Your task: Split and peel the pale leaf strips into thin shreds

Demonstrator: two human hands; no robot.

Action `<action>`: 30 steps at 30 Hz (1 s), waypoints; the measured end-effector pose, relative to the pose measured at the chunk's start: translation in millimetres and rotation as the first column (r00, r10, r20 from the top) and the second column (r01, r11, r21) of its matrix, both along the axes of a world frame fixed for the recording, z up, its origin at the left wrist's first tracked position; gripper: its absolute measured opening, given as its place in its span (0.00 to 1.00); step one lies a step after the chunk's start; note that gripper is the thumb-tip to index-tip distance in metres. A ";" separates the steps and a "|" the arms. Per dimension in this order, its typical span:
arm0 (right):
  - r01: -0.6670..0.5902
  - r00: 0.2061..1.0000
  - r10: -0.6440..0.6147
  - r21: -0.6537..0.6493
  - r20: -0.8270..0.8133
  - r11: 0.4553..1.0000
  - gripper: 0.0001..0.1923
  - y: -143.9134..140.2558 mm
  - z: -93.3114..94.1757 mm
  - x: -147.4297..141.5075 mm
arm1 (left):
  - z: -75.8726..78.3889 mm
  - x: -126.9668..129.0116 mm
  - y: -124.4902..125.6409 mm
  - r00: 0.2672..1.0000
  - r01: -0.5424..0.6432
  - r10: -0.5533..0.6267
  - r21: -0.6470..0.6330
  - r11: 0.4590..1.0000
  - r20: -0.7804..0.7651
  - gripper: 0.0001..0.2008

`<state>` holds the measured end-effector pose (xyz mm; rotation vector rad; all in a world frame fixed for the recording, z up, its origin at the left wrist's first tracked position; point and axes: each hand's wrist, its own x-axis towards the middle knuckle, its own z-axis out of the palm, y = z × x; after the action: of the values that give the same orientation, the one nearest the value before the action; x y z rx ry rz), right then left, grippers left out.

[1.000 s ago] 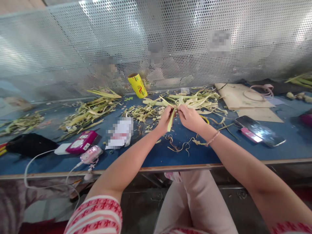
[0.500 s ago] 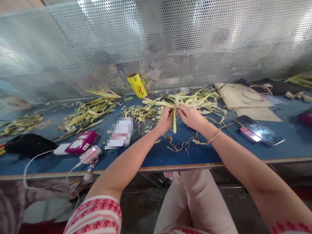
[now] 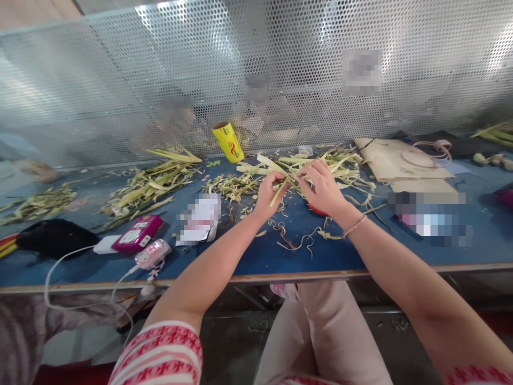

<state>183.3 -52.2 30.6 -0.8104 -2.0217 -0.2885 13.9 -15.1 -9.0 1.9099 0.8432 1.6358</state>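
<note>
Pale green strips of plant leaf (image 3: 265,161) cross between my hands, just above the blue table. My left hand (image 3: 267,197) is closed around them, and one narrow strip (image 3: 274,200) sticks out toward me below its fingers. On the right, my right hand (image 3: 324,186) is raised and bent, its thumb and fingertips pinched at the same strips; the exact grip is partly hidden. Behind both hands lies a loose pile of similar leaves (image 3: 348,172). A small red object (image 3: 318,210) shows partly under my right hand.
Leaf heaps (image 3: 150,184) and scraps lie to the left, near a yellow roll (image 3: 229,143). A magenta device (image 3: 138,233) with a white cable sits front left. Brown paper (image 3: 387,158) lies at right. A perforated metal panel (image 3: 296,64) stands behind the table.
The strip that hung straight down between my hands now slants to the left under my left hand. My right hand has lifted and its fingers have bent upward. The view has shifted slightly.
</note>
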 end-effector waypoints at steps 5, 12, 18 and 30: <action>-0.017 0.993 0.030 -0.117 0.112 0.993 0.05 4.3 -10.3 -6.9 | 6.9 2.4 -4.7 0.998 -0.013 0.016 -0.056 0.998 0.065 0.14; 0.011 0.996 0.011 -0.243 0.089 0.970 0.08 12.0 -15.0 -6.7 | 10.0 6.1 -9.8 0.995 0.058 -0.049 -0.105 0.993 0.082 0.15; 0.045 0.999 -0.037 -0.275 0.036 0.960 0.07 3.3 -9.3 -8.0 | 13.1 8.7 -23.0 0.993 0.050 -0.057 -0.072 0.996 -0.101 0.08; 0.023 0.999 -0.031 -0.369 -0.014 0.929 0.10 -3.7 -1.3 -7.1 | 10.4 6.4 -21.2 0.958 -0.031 0.038 0.028 0.999 -0.283 0.08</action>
<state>176.2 -55.8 29.3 -1.0675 -2.0767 0.0910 20.3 -36.3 1.4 2.1920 0.9763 1.4153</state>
